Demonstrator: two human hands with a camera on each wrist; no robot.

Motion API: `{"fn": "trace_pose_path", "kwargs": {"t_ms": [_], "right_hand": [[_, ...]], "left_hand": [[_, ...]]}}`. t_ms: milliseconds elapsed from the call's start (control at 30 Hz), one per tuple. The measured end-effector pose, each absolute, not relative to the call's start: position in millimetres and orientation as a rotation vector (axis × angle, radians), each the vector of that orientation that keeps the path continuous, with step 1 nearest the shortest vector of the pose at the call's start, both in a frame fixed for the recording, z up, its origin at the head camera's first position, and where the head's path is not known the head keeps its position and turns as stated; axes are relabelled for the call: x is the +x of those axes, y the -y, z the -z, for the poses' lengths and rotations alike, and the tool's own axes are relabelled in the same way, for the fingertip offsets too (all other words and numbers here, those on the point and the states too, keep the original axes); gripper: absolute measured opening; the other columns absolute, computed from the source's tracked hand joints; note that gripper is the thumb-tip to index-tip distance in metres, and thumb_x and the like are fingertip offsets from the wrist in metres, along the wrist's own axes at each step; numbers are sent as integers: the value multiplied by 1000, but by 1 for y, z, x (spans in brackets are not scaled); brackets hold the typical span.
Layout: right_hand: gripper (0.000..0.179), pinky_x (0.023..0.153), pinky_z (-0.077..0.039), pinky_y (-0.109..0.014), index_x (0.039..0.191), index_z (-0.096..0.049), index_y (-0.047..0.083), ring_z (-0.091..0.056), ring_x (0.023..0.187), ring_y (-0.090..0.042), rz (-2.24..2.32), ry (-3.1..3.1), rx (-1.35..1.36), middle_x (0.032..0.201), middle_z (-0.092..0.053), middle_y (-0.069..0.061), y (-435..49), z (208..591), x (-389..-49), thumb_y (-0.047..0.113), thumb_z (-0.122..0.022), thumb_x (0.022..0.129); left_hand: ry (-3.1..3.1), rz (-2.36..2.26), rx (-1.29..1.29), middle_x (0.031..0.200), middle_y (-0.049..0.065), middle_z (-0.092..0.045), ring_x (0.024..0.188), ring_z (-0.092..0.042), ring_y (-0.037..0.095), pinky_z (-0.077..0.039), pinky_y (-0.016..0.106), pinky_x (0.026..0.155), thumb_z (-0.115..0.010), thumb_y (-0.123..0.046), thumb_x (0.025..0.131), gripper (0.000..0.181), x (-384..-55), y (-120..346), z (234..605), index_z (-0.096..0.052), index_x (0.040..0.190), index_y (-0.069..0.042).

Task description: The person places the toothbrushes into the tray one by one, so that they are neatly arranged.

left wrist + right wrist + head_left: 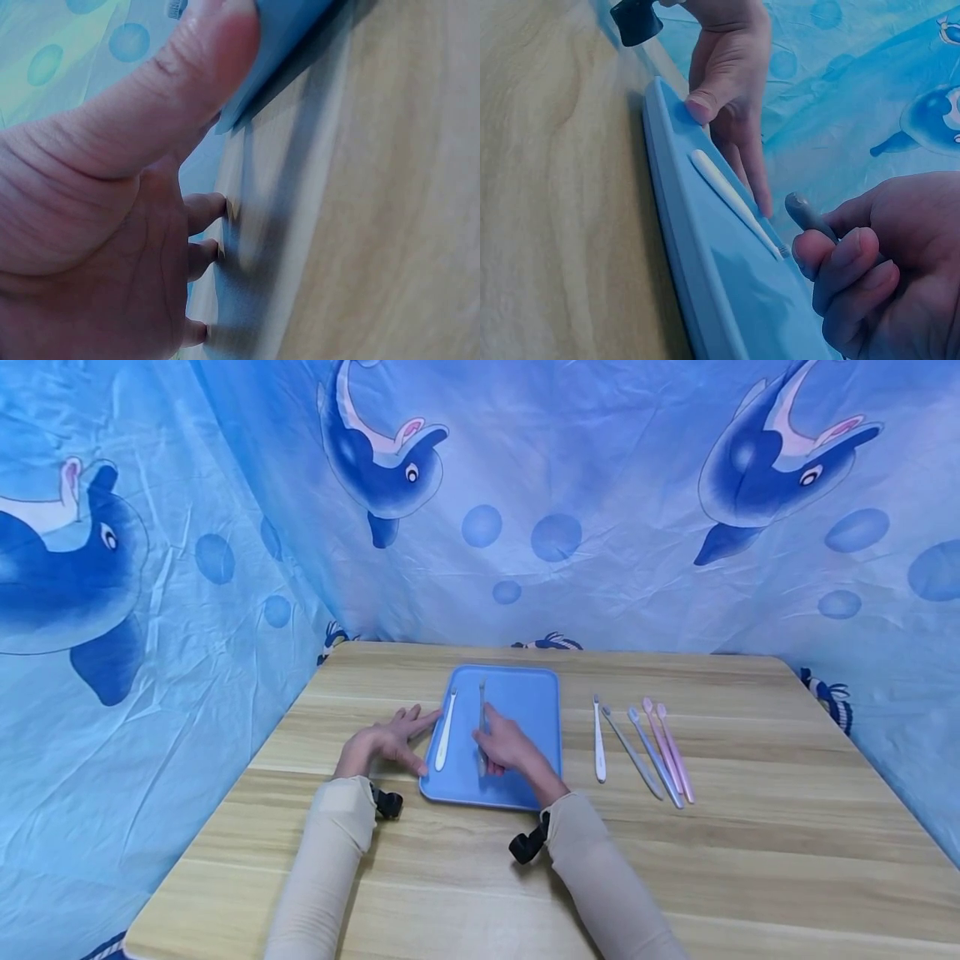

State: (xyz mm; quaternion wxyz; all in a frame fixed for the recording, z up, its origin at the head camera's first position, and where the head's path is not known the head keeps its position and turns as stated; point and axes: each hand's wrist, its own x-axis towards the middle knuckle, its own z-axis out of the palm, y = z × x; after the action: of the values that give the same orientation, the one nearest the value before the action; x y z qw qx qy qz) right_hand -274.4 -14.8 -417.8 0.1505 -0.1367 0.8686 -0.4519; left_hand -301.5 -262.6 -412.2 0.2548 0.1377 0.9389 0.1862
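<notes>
A blue tray (525, 693) lies on the wooden table, and a white toothbrush (446, 731) rests along its left side. My right hand (512, 748) holds a grey toothbrush (482, 714) over the tray, to the right of the white one. In the right wrist view, the curled fingers (847, 281) pinch the grey handle (810, 216). My left hand (390, 739) is spread at the tray's left edge, its thumb (217, 52) against the rim. The other left fingertips touch the tabletop near the tray in the left wrist view.
Right of the tray lie several toothbrushes in a loose row: a white one (599, 739), a grey one (633, 753), a blue one (657, 760) and pink ones (663, 743). A blue dolphin-print curtain (525, 593) hangs behind and beside the table (750, 827).
</notes>
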Motion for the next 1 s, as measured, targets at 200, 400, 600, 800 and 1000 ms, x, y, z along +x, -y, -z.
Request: {"fn": "trace_pose_path", "kwargs": {"t_ms": [200,400,600,800,1000], "right_hand": [[69,36,-45,-25,162,-7,9,-52,37,-13,1303,-2468,-364,53,-58,-5,18,422,-272,20,-46,106],[69,36,-43,-24,162,-6,10,-51,37,-13,1302,-2468,-371,53,-57,-5,27,421,-275,21,-45,106],[69,36,-43,-24,163,-5,11,-52,37,-14,1284,-2456,-357,54,-58,-6,36,419,-279,21,-45,106],[69,35,-43,-24,162,-5,10,-52,37,-14,1259,-2453,-308,54,-57,-6,38,421,-280,21,-44,107],[69,35,-42,-24,162,-5,10,-51,36,-14,1271,-2438,-297,53,-57,-6,39,426,-278,20,-44,107]], "left_hand": [[-2537,-493,373,169,19,10,155,13,47,4,78,116,-85,-59,69,126,-301,263,415,-5,162,-34],[-2537,-519,387,169,19,11,154,15,47,6,78,116,-86,-57,69,125,-304,262,410,-5,162,-35],[-2542,-501,384,169,17,13,155,17,45,7,77,117,-85,-60,68,127,-309,262,408,-3,162,-36],[-2538,-449,359,170,13,15,156,18,41,6,75,119,-83,-61,69,126,-311,262,412,0,161,-39],[-2534,-462,370,169,16,13,155,17,43,6,76,118,-84,-60,69,126,-307,261,413,-2,161,-36]]}}
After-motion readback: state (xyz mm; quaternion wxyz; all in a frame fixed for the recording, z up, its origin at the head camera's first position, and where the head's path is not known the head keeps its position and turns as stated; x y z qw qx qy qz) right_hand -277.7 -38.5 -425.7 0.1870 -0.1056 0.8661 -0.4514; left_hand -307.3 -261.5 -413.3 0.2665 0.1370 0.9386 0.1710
